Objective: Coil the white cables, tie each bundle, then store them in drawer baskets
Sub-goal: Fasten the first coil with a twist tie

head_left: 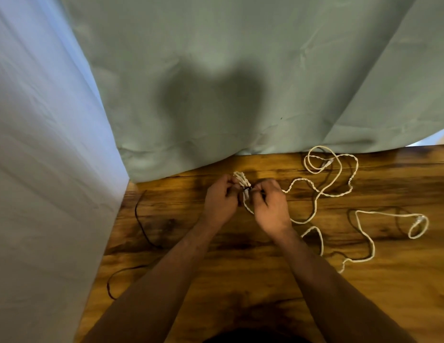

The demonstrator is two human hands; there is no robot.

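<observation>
Both hands meet over the middle of the wooden bench [240,280], close to the hem of a pale green curtain [228,70] that hangs behind it. The left hand [222,200] is curled nearly closed, its fingertips pinched on a small coiled bundle [242,181] of white cable whose looped end sticks up just above the knuckles. The right hand [269,203] is likewise closed to a pinch, thumb and fingers pressed against the same bundle from the other side, where a thin dark tie [246,188] crosses its waist; whether each hand grips the tie or only the cable cannot be made out. From under the right hand a loose white cable [322,191] trails off to the right across the bench in slack twisted loops, one loop lying near the curtain hem and another, with a small plug at its end, farther right. A thin dark cord [141,224] lies on the bench to the left, well apart from the hands, beside a light blue sheet [42,169].
</observation>
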